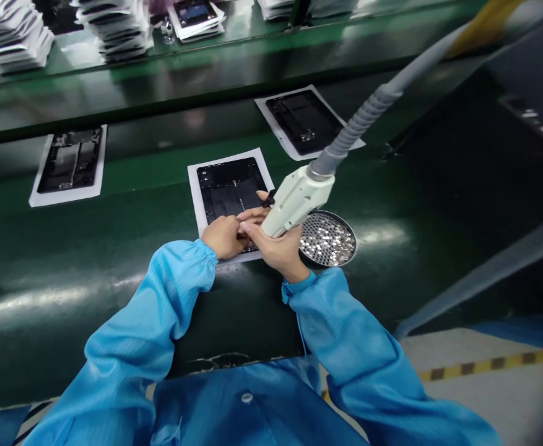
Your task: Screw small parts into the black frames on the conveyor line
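Panel [222, 195], black and flat, lies on a sheet of paper [197, 214] on the green bench [67, 248], directly beneath the person's two hands; it serves as the landmark here. Over its near edge, the left hand [225, 236] is curled, fingertips meeting those of the other hand; whether it pinches anything cannot be told. At the panel's near right corner, the right hand [278, 248] grasps a white tool [294, 198], which tilts up and away to the right, joined to a ribbed hose [359, 121]. The tool's lower end is hidden by the fingers.

Just right of the panel sits a round dish [316, 224] with holes in it, holding small shiny pieces [338, 241]. Well to the panel's left lies a second panel [69, 158], and beyond it to the right a third [301, 121], each on paper.

The dish looks the likeliest trouble: a swing of the right wrist could tip it and scatter the pieces. The hose's weight might drag the tool askew and scratch the panel. Uneven pressing could slide the loose paper, carrying the panel out of place.
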{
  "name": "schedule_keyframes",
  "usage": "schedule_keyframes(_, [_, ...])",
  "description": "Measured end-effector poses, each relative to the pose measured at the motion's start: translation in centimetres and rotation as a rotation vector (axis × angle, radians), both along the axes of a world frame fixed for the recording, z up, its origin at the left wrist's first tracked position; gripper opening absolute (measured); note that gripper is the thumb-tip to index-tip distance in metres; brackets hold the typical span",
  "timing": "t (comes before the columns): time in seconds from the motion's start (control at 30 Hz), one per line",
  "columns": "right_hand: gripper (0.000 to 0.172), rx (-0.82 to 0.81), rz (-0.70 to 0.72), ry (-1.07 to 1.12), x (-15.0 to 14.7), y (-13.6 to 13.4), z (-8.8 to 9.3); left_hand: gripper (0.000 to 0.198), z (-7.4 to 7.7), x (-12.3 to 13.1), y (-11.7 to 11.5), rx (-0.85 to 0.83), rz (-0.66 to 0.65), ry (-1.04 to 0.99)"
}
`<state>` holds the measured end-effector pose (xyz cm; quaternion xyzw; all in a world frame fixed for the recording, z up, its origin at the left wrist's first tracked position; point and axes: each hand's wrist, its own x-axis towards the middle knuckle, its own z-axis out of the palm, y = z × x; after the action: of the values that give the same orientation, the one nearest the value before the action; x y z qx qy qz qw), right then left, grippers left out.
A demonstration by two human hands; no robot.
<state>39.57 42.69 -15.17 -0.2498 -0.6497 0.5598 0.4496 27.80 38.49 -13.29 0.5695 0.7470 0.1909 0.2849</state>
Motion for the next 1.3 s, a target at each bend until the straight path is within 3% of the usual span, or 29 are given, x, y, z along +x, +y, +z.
schedule_keyframes(0.1, [0.014,-0.004,0.015,-0.029,0.0,0.0,-0.1,0.009,0.0,-0.3,0.0,-0.069,-0.11,0.104])
schedule_keyframes(0.3, [0.023,-0.018,-0.02,-0.01,-0.5,-0.2,0.0,0.017,-0.3,-0.9,0.0,-0.005,-0.144,0.147])
schedule_keyframes(0.43, [0.022,-0.074,0.06,-0.006,-0.1,0.8,1.3,0.006,-0.3,-1.2,0.0,-0.004,-0.122,0.104])
schedule_keyframes(0.6, [0.027,-0.005,-0.188,0.059,2.2,4.7,2.8,0.012,0.0,-1.2,0.0,-0.067,-0.077,-0.033])
schedule_keyframes(0.73, [0.028,0.072,-0.362,0.105,3.8,8.8,2.1,0.011,0.0,-1.2,-0.1,-0.058,-0.061,-0.032])
schedule_keyframes(0.83, [0.03,0.066,-0.417,0.102,4.1,10.6,1.1,0.011,0.0,-1.2,-0.1,-0.067,-0.05,-0.021])
schedule_keyframes(1.3, [0.038,0.106,-0.434,0.062,3.6,11.0,0.1,0.012,-0.1,-1.5,0.0,-0.087,-0.074,-0.016])
